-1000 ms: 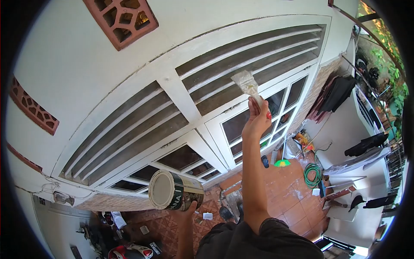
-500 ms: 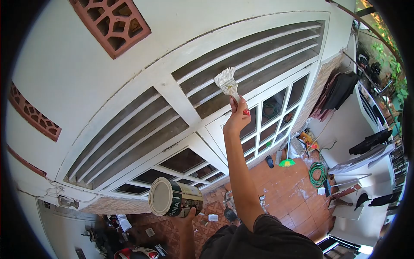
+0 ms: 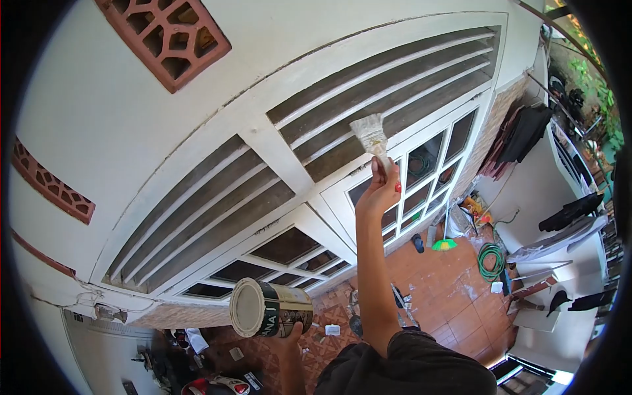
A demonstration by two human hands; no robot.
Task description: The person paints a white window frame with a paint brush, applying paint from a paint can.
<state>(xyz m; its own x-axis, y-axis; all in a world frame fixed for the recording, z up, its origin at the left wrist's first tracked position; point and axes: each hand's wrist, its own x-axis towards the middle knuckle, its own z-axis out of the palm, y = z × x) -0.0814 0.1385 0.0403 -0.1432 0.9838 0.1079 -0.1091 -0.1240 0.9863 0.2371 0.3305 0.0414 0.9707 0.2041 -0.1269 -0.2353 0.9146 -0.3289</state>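
Observation:
In the head view my right hand [image 3: 379, 191] grips a paintbrush [image 3: 370, 133] by its handle, wide bristles pointing up. White paint coats the bristles, which overlap the lowest slats of the right louvred vent [image 3: 395, 83]. Lower down, my left hand [image 3: 287, 343] is wrapped round a paint can [image 3: 282, 311] with a dark green and beige label. The can lies tilted in view, its pale round end facing left. Behind it is a white-framed door with glass panes [image 3: 283, 245].
A second louvred vent [image 3: 197, 217] sits left of the white post. Reddish breeze blocks [image 3: 176, 49] are set in the wall. On the tiled floor [image 3: 428, 283] lie a green coiled hose [image 3: 490, 262] and a green broom [image 3: 444, 245]. Clothes [image 3: 525, 135] hang at the right.
My right hand and the brush have moved right and slightly down across the slats. The can has shifted slightly down in view, still in my left hand.

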